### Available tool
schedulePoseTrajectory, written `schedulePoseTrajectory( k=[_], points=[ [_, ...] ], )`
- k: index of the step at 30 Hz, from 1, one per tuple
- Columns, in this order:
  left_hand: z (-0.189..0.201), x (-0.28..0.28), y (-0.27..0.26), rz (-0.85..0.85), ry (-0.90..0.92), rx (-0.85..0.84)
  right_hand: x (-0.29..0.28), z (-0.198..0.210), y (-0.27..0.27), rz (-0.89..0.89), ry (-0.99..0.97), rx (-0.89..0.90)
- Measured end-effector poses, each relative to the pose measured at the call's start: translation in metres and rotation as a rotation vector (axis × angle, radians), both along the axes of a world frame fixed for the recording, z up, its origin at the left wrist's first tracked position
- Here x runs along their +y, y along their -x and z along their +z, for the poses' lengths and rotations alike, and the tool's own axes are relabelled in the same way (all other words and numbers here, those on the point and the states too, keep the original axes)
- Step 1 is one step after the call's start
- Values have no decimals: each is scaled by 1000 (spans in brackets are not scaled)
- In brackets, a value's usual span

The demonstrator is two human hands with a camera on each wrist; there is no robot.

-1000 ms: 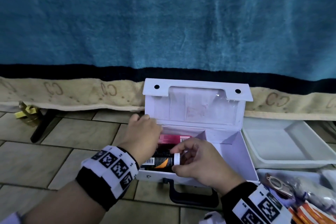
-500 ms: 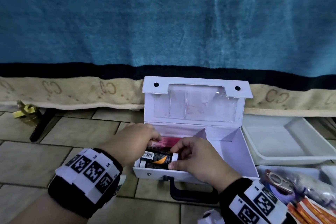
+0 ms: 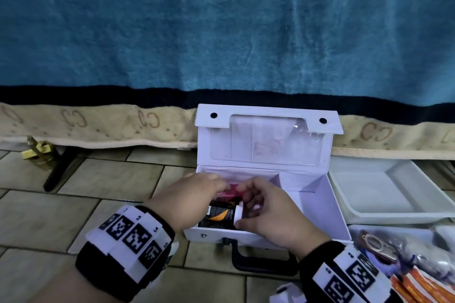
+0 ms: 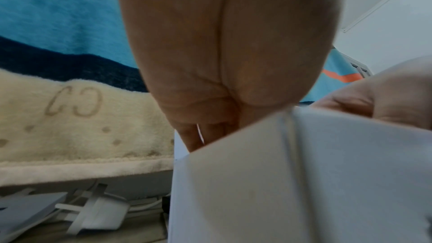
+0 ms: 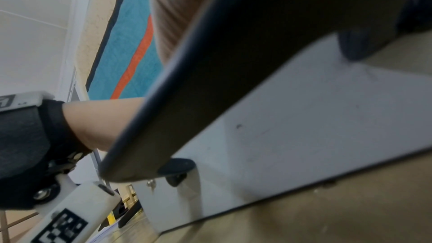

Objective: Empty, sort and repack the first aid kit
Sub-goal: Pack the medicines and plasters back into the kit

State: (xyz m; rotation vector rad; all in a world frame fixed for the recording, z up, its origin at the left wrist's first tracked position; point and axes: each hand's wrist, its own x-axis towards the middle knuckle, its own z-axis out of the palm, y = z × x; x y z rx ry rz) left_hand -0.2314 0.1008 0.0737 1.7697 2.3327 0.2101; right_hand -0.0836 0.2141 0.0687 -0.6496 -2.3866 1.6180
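Note:
The white first aid box (image 3: pixel 317 206) stands open on the tiled floor with its lid upright. In its left compartment a black bottle (image 3: pixel 219 215) with a white cap lies on its side in front of a pink box (image 3: pixel 230 190). My left hand (image 3: pixel 194 197) reaches in from the left, its fingertips curled down onto the pink box. Gripping the bottle's cap end between thumb and fingers is my right hand (image 3: pixel 270 216). The left wrist view shows only my palm (image 4: pixel 222 43) above the box wall (image 4: pixel 304 173). The box's black handle (image 5: pixel 233 62) fills the right wrist view.
An empty white tray (image 3: pixel 384 214) sits right of the box. In front of it are a metal tool (image 3: pixel 379 246) and orange-striped packets (image 3: pixel 423 285). A blue blanket (image 3: pixel 221 32) hangs behind. A brass padlock (image 3: pixel 39 152) and black leg (image 3: pixel 59 172) are at left.
Both hands have lowered the black bottle into the left compartment. My left hand has shifted from the bottle's base to the pink box behind it.

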Motion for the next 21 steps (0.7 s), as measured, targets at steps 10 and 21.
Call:
schedulePoseTrajectory(
  k=[10,21],
  points=[
    [2,-4,-8,41,-14,15,8,-8,-1,-266,11,153],
    [4,-5,-13,94,-12,58,4,-6,4,-183,-261,-79]
  ],
)
